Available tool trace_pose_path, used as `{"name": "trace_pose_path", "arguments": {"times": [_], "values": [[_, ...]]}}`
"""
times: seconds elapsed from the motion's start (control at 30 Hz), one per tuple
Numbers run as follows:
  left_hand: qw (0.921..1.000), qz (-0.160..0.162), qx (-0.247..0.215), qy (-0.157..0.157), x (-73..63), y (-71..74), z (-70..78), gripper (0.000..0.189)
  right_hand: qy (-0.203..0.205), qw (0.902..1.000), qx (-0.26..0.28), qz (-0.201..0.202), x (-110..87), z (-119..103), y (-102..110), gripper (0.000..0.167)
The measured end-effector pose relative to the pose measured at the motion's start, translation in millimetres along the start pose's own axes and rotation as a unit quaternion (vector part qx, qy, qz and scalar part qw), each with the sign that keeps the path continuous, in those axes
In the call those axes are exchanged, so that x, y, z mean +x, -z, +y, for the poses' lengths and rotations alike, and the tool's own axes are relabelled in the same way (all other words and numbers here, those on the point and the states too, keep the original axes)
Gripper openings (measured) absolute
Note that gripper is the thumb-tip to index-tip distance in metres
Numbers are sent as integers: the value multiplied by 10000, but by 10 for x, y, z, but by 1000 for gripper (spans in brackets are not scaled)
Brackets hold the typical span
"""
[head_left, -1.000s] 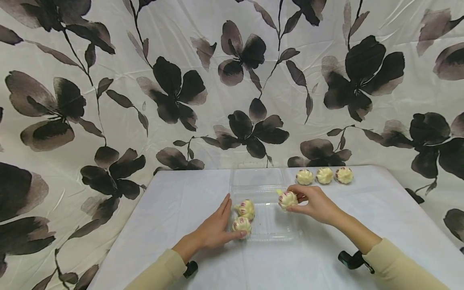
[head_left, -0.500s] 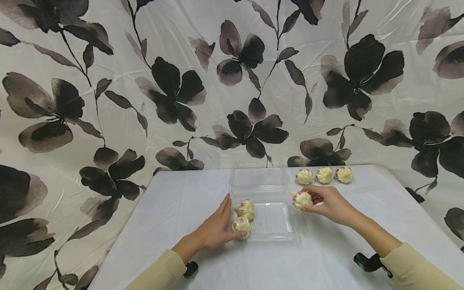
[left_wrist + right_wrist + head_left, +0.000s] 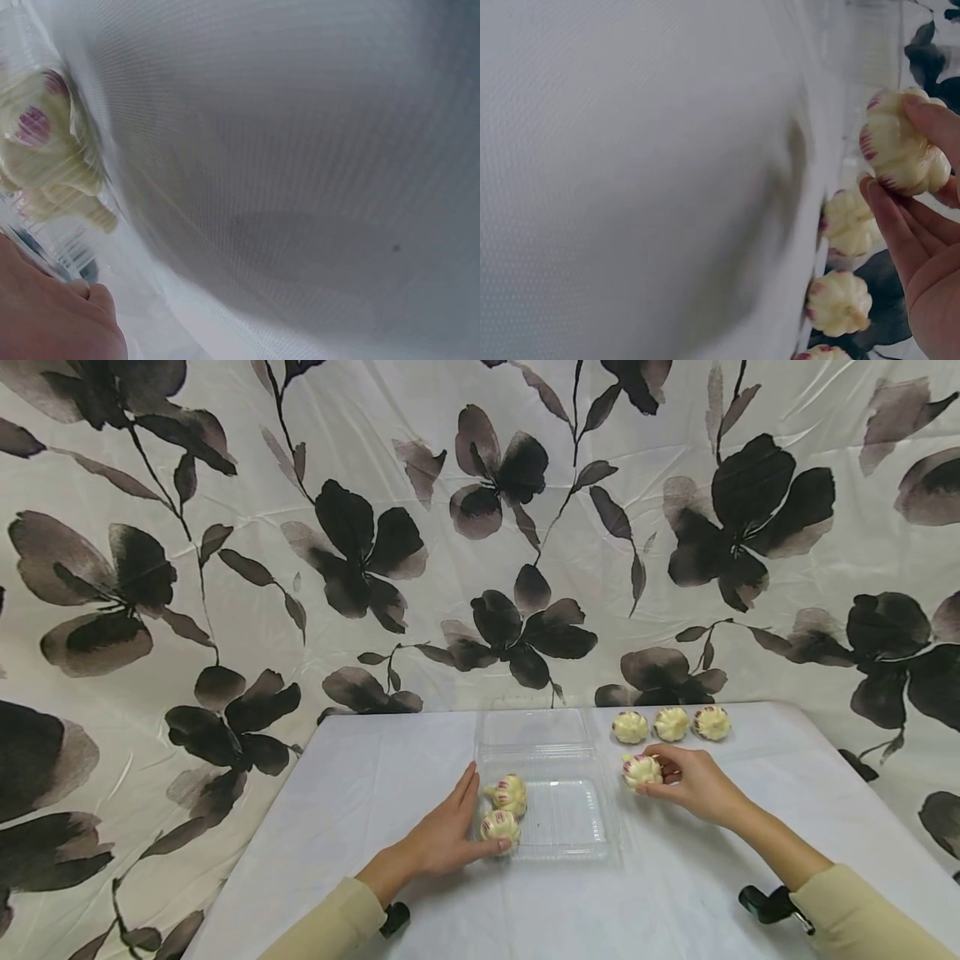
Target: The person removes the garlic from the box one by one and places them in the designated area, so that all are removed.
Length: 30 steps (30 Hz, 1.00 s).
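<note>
Left hand [image 3: 447,831]: fingers [image 3: 466,787] nearly straight along the clear box [image 3: 564,817]
Right hand [image 3: 693,785]: fingers pinching a garlic bulb [image 3: 641,772]
Inside box: two bulbs [image 3: 508,793]

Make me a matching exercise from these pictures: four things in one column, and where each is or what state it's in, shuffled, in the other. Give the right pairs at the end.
Column one
1. Right hand
2. Left hand
3. Clear container
4. Row of three bulbs

Column two
A. Near the far edge of the white table
B. Gripping a purple-streaked bulb
C. Lid open, two bulbs inside
D. At the container's left side, fingers extended

Right pairs: 1-B, 2-D, 3-C, 4-A
</note>
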State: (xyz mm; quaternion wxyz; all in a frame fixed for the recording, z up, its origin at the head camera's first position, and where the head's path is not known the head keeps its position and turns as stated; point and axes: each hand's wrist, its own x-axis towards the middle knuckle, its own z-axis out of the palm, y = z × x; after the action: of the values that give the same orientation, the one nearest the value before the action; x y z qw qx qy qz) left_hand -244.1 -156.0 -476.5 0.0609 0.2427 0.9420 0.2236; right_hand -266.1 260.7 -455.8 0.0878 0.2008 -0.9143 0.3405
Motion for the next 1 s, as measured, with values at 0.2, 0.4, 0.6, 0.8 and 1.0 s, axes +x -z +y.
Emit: {"name": "trace_pose_path", "arguments": {"times": [0.2, 0.4, 0.6, 0.8, 1.0], "values": [[10000, 3, 48, -26, -4, -6, 2, 125, -199, 9997, -101, 90, 11, 70, -33, 57], [10000, 28, 33, -70, -13, 3, 9, 125, -187, 9991, -293, 224, 41, 127, -82, 54], [10000, 10, 23, -56, -16, 1, 7, 125, -145, 9989, -366, 270, 76, 204, -156, 49], [10000, 11, 55, -70, -13, 4, 9, 125, -204, 9984, -394, 342, 113, 259, -198, 47], [10000, 20, 73, -56, -13, 6, 17, 126, -314, 9990, -226, 206, 139, 266, -214, 50]]}}
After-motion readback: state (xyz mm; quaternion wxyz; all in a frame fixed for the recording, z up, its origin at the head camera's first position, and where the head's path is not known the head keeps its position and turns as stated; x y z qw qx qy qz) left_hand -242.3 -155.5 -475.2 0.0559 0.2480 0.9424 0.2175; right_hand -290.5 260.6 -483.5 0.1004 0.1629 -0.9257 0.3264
